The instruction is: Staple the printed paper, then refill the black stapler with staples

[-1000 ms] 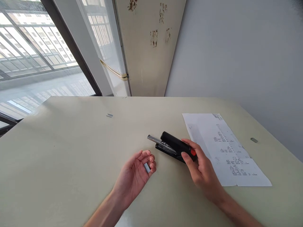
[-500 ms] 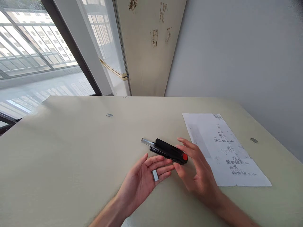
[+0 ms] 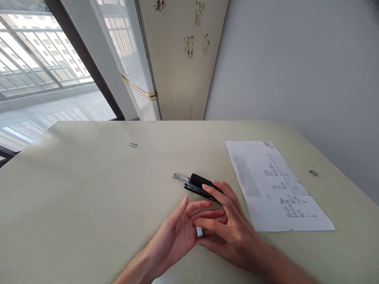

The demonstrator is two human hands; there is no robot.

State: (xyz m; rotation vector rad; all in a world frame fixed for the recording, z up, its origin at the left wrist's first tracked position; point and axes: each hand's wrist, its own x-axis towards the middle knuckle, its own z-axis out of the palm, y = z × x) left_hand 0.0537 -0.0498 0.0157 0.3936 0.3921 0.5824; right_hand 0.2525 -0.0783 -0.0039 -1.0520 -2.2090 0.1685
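A black stapler [image 3: 199, 184] lies on the pale table [image 3: 89, 189] with its metal staple tray pulled out at the left end. My left hand [image 3: 180, 230] rests palm up just in front of it, fingers stretched out, with a small grey strip of staples [image 3: 199, 231] lying on the fingers. My right hand [image 3: 229, 232] reaches across from the right, its fingers over the left hand's fingers and pinching at the staple strip. Whether it grips the strip is hidden. It covers the stapler's rear end.
A printed sheet of paper [image 3: 275, 185] lies to the right of the stapler. One loose staple strip [image 3: 133, 145] sits far left on the table, another [image 3: 313, 172] near the right edge. A window, an old refrigerator and a wall stand behind the table.
My right hand let go of the stapler, which now lies flat, and moved left and nearer onto the left hand. The left hand opened its fingers under the staple strip.
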